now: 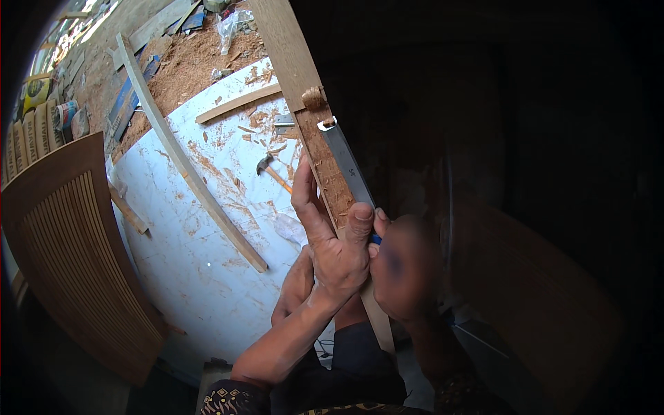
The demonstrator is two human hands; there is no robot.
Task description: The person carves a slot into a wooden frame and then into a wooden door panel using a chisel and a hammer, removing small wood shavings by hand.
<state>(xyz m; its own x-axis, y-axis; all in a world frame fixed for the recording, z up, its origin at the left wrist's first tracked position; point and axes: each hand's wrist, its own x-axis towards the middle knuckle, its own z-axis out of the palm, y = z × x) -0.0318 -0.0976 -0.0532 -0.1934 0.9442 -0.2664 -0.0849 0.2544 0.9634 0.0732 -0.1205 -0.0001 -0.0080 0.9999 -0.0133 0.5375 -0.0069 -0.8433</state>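
Observation:
A long wooden board [282, 43] runs up from my lap, its narrow face cut into a shallow, rough recess [320, 149]. A broad steel chisel [349, 166] lies along that recess, its bright tip near the far end, beside a curled wood shaving [315, 98]. My right hand [403, 270], partly dark and blurred, is closed round the chisel's handle, of which a bit of blue shows. My left hand [337, 259] clasps the board, fingers stretched along its left side and thumb at the lower part of the blade.
On the pale, chip-strewn sheet lie a hammer [270, 169], a metal hinge [284, 124], a short wood strip [235, 104] and a long curved strip [180, 159]. A slatted wooden panel [83, 256] stands at left, near stacked sacks [34, 138]. Sawdust [187, 76] lies beyond. Deep shadow hides the right side.

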